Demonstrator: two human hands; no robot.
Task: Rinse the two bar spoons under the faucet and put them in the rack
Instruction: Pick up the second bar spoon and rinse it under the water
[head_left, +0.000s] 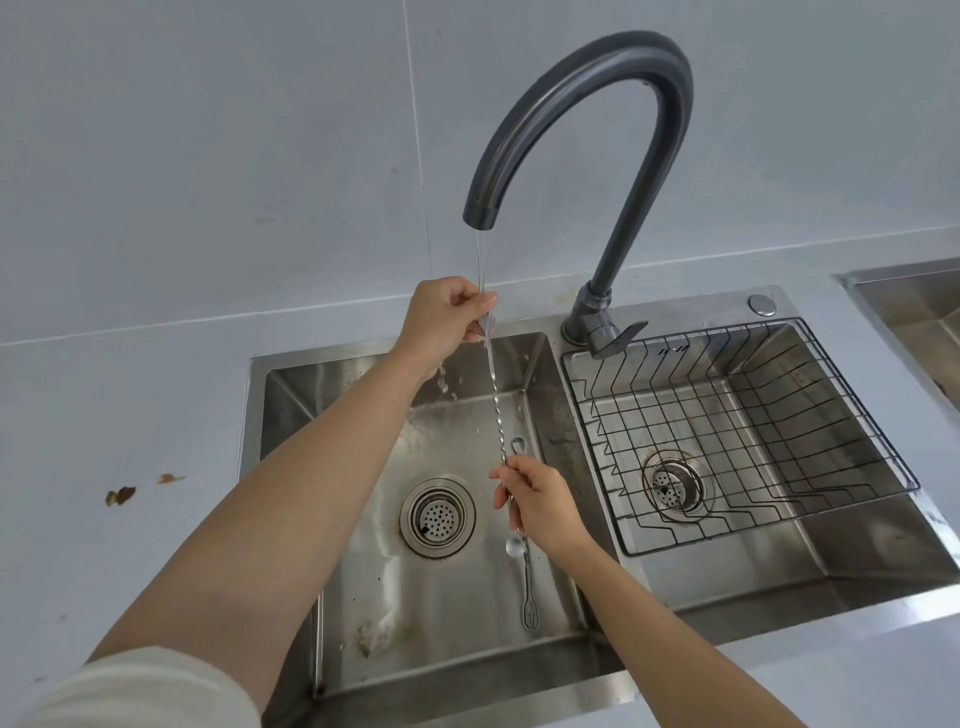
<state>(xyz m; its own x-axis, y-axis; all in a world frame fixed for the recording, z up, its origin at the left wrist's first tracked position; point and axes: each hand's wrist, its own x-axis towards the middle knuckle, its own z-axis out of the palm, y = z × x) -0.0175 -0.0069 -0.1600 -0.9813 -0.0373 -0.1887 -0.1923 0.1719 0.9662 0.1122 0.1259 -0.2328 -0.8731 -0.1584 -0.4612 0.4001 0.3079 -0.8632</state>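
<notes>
Overhead, grey tiled wall (208, 156), stained countertop (119, 493), steel double sink (291, 374), wire rack (727, 431)

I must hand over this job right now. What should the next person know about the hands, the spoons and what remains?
Left hand: pinches the upper end of one bar spoon under the faucet stream.
Right hand: grips the same spoon lower down.
Second bar spoon: lies on the floor of the left basin, fork end toward the person.
Rack: in the right basin, no spoons in it.
Done: first rinse under way.
Left: rack this spoon, rinse and rack the other.
</notes>
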